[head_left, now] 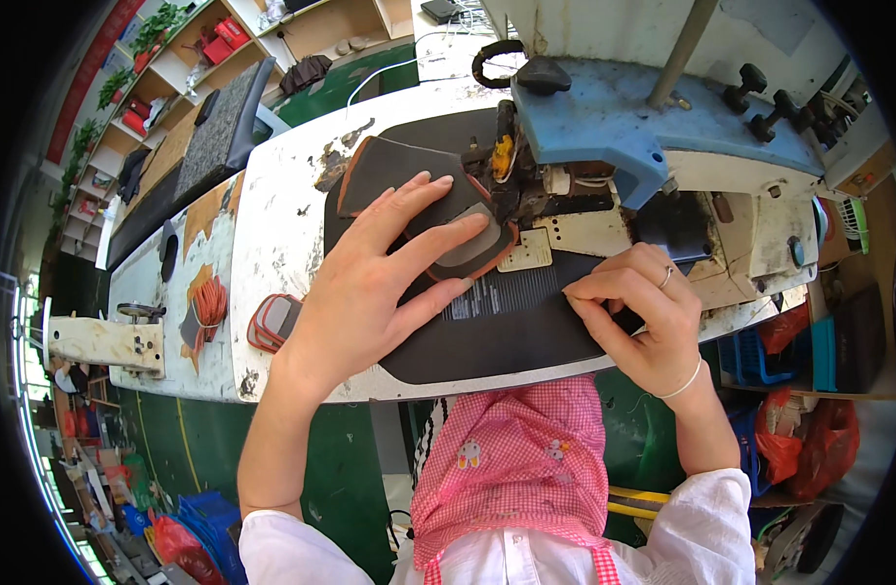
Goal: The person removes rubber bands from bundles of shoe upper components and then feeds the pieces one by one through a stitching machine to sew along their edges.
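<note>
One left hand (pixel 370 258) and one right hand (pixel 653 307) are visible, with one ring (pixel 667 277) and one bracelet (pixel 684 382). There are one machine (pixel 584 107), one black mat (pixel 506 353), one apron (pixel 511 473), one small stack (pixel 274 322) and one corded bundle (pixel 207 304). Pieces (pixel 399 166) beneath the left hand overlap; their number cannot be told.

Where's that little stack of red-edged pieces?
In the head view, the stack lies on the white table, just left of the left hand, near its wrist.
</note>
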